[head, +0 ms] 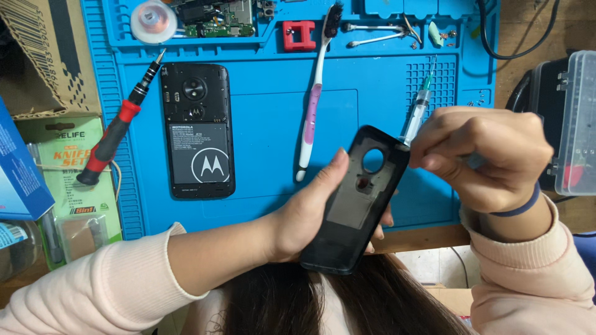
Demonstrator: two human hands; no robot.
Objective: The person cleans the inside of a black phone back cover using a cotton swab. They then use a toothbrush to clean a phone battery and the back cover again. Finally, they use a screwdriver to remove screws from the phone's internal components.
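Observation:
My left hand [304,214] holds a black phone back cover [354,198] with its inner side up, tilted over the front edge of the blue work mat [273,124]. My right hand [481,158] is closed around the lower end of a clear syringe [420,108] with a green needle tip, and its fingers touch the cover's top right corner. An opened black phone [197,130] with its battery showing lies flat on the mat to the left.
A red and black screwdriver [118,127] and a white and pink toothbrush [315,102] lie on the mat. A circuit board [217,18], a red block [299,35] and cotton swabs [372,34] sit along the far edge. Boxes stand left, a clear plastic case [577,124] right.

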